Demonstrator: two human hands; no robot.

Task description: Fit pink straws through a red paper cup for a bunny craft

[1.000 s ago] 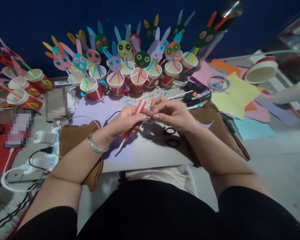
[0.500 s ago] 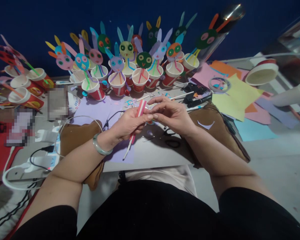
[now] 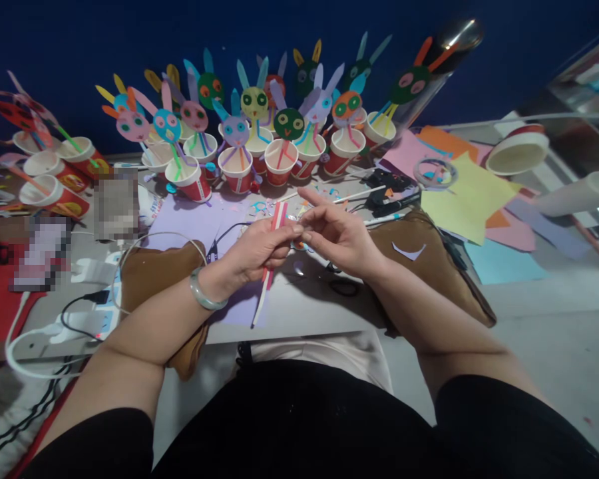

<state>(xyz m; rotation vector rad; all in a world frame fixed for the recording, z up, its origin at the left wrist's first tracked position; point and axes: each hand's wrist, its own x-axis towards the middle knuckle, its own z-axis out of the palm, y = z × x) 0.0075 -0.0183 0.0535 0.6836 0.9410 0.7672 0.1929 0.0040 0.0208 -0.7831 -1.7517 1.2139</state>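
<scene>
Pink-and-white straw bundle [image 3: 280, 214], or so it looks: it's in your left hand [image 3: 259, 249], held over the near part of the table. Its loose white end [image 3: 260, 307] hangs toward you, over the purple paper [image 3: 239, 311]; that end could slip or bend if your grip loosens, since only the upper part is held. Left fingers are closed around the bundle. Your right hand [image 3: 347, 239] has thumb and finger meeting the left fingertips; can't tell if they pinch anything. If a small piece is there, an uneven pull could drop it among the paper scraps [image 3: 258, 208] just beyond, easy to lose.

Black-handled scissors [image 3: 348, 295] lie below your right wrist, so a careless drop of that hand could knock them. The white cable [image 3: 154, 233] loops over the left brown cloth [image 3: 147, 266]; a wide left elbow swing might snag it.

Farthest, the paper cups [image 3: 192, 186] carry tall rabbit-faced figures [image 3: 167, 126]. Look top-heavy; a long reach forward could tip one.
</scene>
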